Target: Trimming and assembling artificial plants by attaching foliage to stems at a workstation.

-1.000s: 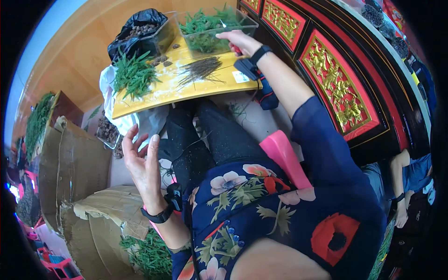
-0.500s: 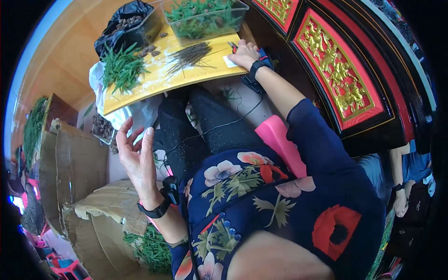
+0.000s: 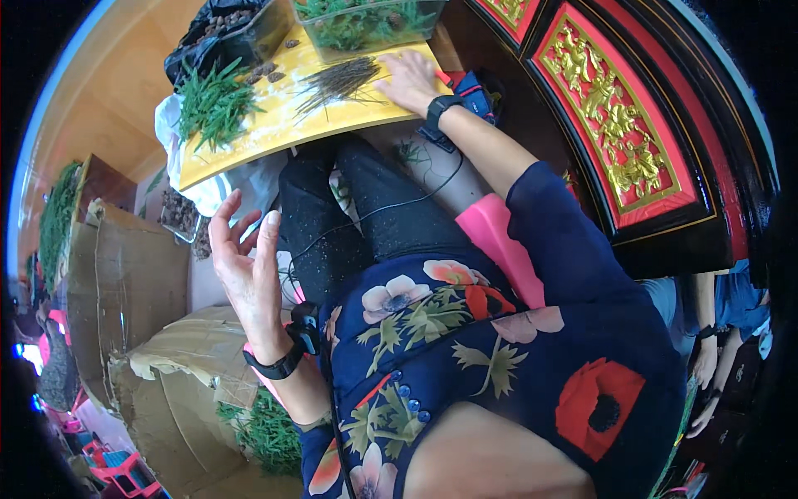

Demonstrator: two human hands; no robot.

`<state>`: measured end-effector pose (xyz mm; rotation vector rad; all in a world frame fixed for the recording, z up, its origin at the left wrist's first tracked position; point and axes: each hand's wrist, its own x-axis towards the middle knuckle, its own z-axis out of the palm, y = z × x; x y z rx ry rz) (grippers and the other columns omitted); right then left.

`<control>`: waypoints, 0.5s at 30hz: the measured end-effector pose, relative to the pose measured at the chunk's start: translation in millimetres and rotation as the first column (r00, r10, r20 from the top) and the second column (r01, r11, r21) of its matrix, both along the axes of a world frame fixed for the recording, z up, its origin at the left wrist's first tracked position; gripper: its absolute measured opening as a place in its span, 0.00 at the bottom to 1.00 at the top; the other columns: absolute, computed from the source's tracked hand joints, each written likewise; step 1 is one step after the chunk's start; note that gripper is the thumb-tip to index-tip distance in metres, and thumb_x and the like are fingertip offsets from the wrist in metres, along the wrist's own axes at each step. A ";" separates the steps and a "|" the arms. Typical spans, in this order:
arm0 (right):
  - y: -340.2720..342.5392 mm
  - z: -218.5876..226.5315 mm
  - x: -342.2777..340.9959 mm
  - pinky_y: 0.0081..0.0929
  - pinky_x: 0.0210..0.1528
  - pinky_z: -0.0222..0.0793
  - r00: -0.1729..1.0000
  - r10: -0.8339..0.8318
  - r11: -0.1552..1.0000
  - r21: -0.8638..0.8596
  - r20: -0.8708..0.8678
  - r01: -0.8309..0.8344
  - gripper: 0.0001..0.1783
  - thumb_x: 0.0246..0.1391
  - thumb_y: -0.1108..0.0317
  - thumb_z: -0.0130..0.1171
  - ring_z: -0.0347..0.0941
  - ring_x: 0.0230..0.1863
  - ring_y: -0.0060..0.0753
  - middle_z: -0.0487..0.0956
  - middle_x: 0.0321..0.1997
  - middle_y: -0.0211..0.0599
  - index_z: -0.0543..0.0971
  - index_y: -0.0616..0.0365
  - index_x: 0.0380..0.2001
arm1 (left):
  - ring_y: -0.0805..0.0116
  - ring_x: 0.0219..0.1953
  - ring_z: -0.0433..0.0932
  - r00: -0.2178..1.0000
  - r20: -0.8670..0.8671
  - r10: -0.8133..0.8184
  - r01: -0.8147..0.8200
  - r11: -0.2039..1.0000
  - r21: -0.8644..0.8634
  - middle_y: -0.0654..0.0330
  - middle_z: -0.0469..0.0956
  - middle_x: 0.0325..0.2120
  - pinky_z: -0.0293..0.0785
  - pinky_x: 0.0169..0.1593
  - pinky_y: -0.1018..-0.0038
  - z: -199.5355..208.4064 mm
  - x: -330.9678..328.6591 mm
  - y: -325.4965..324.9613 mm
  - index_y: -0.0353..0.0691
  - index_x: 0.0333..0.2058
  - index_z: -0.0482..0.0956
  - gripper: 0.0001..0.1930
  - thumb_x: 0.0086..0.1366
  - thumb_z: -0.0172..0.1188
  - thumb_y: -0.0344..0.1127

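Observation:
My right hand (image 3: 407, 81) lies palm down on the yellow board (image 3: 291, 133), fingers apart. Its fingertips are close to the right end of a bundle of thin dark stems or wires (image 3: 337, 83); I cannot tell if they touch it. Just beyond that wrist, the red handle of a tool (image 3: 445, 77) shows at the board's right edge. My left hand (image 3: 247, 270) is raised, palm up, over the space left of my lap, fingers curled loosely with nothing in them. A pile of green artificial sprigs (image 3: 214, 104) rests at the board's left end.
Pine cones (image 3: 264, 71) lie behind the sprigs. At the back stand a clear bin (image 3: 374, 29) of greenery and a bin lined with a black bag (image 3: 195, 58). Cardboard boxes (image 3: 137, 266) are on my left. A carved red-and-gold panel (image 3: 611, 116) rises on my right. A cable (image 3: 399, 204) crosses my legs.
My right hand has let go of the red-handled tool at the board's right edge and moved left toward the dark bundle. My left hand has hardly moved.

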<state>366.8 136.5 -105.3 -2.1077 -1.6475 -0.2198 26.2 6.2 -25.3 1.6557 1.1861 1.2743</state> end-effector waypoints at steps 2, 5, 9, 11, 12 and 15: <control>-0.6 -3.5 -26.6 0.49 0.57 0.52 0.990 0.125 0.990 0.058 0.057 -0.129 0.31 0.45 0.45 0.58 0.56 0.60 0.49 0.66 0.57 0.50 0.71 0.45 0.53 | 0.67 0.44 0.74 1.000 -0.005 -0.001 0.001 1.000 -0.001 0.54 0.69 0.49 0.73 0.42 0.75 -0.2 0.6 -1.2 0.34 0.52 0.67 0.25 0.57 0.63 0.32; -4.8 -8.1 -49.3 0.46 0.56 0.53 0.891 0.391 0.906 0.074 0.232 -0.416 0.30 0.47 0.44 0.57 0.56 0.60 0.46 0.66 0.57 0.46 0.72 0.42 0.53 | 0.67 0.44 0.74 1.000 0.010 -0.029 0.029 1.000 0.001 0.54 0.69 0.49 0.74 0.42 0.75 1.5 2.1 -1.7 0.34 0.52 0.67 0.25 0.57 0.63 0.31; -9.2 -11.8 -58.9 0.44 0.54 0.54 0.799 0.507 0.847 -0.011 0.322 -0.532 0.30 0.45 0.44 0.59 0.58 0.59 0.43 0.66 0.57 0.42 0.73 0.42 0.51 | 0.67 0.43 0.74 1.000 0.023 -0.007 0.006 1.000 0.016 0.54 0.69 0.49 0.74 0.42 0.75 0.8 -1.4 -0.5 0.34 0.52 0.67 0.25 0.57 0.63 0.31; -8.9 -12.9 -61.0 0.43 0.55 0.54 0.787 0.507 0.837 0.020 0.352 -0.548 0.31 0.43 0.45 0.61 0.58 0.59 0.43 0.66 0.57 0.40 0.73 0.42 0.51 | 0.68 0.43 0.74 1.000 0.027 -0.003 0.002 1.000 0.004 0.54 0.69 0.49 0.74 0.42 0.75 0.7 -2.4 0.8 0.33 0.52 0.67 0.25 0.57 0.63 0.31; -8.2 -13.2 -61.4 0.43 0.55 0.54 0.782 0.503 0.833 0.037 0.367 -0.553 0.31 0.42 0.46 0.62 0.58 0.59 0.42 0.66 0.57 0.40 0.73 0.41 0.52 | 0.68 0.43 0.74 1.000 0.030 -0.008 0.008 1.000 -0.004 0.54 0.69 0.49 0.74 0.42 0.75 1.3 -1.9 1.5 0.33 0.52 0.67 0.25 0.57 0.64 0.31; -4.4 -16.7 -64.7 0.43 0.55 0.54 0.777 0.511 0.820 0.063 0.367 -0.569 0.32 0.41 0.48 0.63 0.58 0.59 0.42 0.66 0.57 0.39 0.72 0.42 0.52 | 0.68 0.43 0.74 0.999 0.027 -0.018 0.018 1.000 -0.005 0.54 0.69 0.49 0.74 0.43 0.75 1.5 1.1 -1.9 0.33 0.52 0.67 0.25 0.57 0.64 0.31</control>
